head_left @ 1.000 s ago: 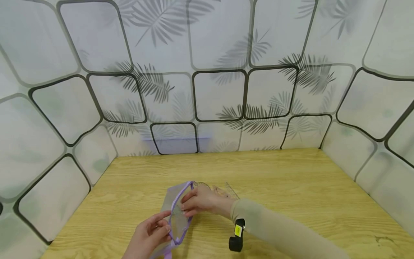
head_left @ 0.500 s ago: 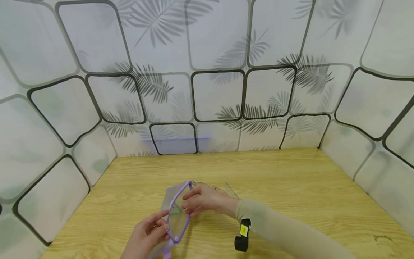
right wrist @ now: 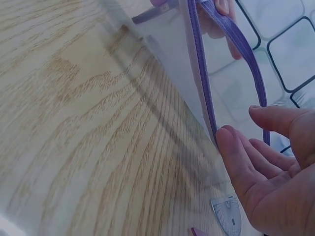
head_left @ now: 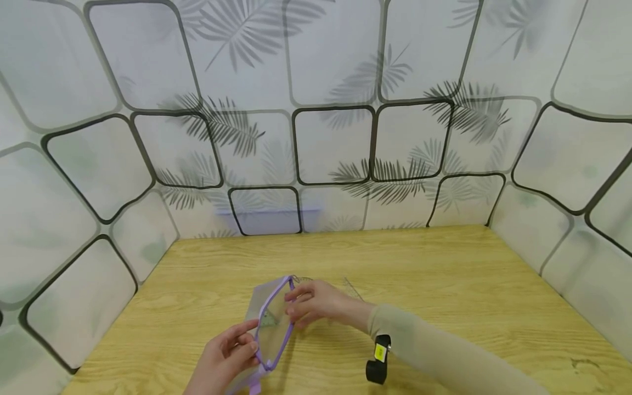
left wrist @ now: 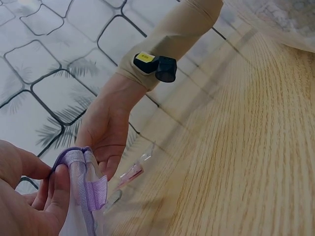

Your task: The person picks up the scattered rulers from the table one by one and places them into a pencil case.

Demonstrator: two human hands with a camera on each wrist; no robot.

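– Where do you see the pouch (head_left: 274, 336)?
– It is at the near part of the surface (head_left: 419, 274), a little left of the middle. It has see-through walls, and its mouth, with the purple edge (right wrist: 203, 78), gapes toward the right hand (head_left: 313, 303).
– And what does the left hand (head_left: 227, 354) do?
– This one pinches the purple edge between thumb and fingers.
– The right hand also pinches?
– No, its thumb and fingers stand apart at the mouth. The fingertips are at one purple strip and the thumb is by the other; how strongly they press, I cannot tell.
– I notice something green there.
– Yes, a small green triangle (head_left: 268, 319). I see it through the mouth, so it appears to lie inside the pouch.
– Which things lie near the right hand?
– A clear protractor (right wrist: 227, 216), a pink piece (left wrist: 131, 173) and a clear straight-edged tool (head_left: 353, 289), all on the surface. The pink one's exact shape I cannot tell.
– And on the beige sleeve (head_left: 434, 351)?
– A black device (head_left: 378, 359) with a yellow label.
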